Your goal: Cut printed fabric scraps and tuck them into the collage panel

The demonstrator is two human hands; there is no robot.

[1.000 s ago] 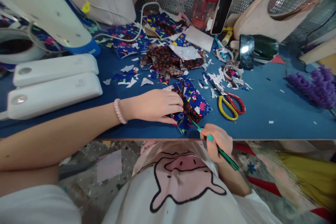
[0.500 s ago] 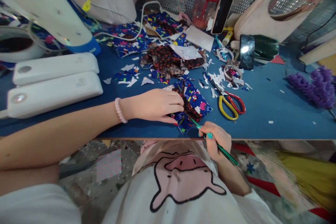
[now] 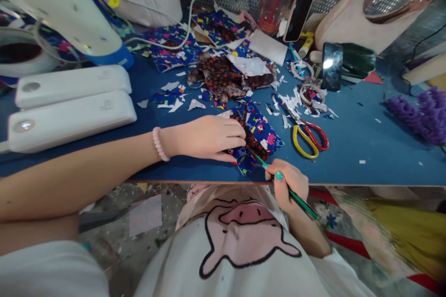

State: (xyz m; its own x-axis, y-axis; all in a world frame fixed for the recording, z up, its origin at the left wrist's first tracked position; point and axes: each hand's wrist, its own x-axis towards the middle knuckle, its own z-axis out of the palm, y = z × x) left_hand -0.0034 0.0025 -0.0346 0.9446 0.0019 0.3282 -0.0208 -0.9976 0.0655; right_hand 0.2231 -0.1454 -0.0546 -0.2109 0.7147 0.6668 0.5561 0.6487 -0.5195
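At the desk's front edge lies a blue cartoon-print piece [image 3: 266, 132] with a dark, orange-dotted strip [image 3: 257, 143] across it. My left hand [image 3: 212, 138] rests on its left part, fingers bent over and gripping it, thumb stretched along the lower side. Between the fingertips of my right hand [image 3: 287, 181] is a slim green pointed tool [image 3: 302, 205], held like a pen; I cannot tell its exact kind. Its thin tip touches the piece near the strip. Just to the right lie scissors [image 3: 306, 141] with one yellow and one red handle, not in either hand.
Behind my hands are a crumpled dark patterned cloth [image 3: 219, 76], blue printed pieces [image 3: 174, 51] and white scraps [image 3: 197, 104]. White devices [image 3: 73, 120] lie at left. A phone [image 3: 301, 9] stands at the back; a purple flower [image 3: 425, 116] is at right.
The view has shifted slightly. My left hand stays on the printed piece, and my right hand keeps the green tool in nearly the same place.
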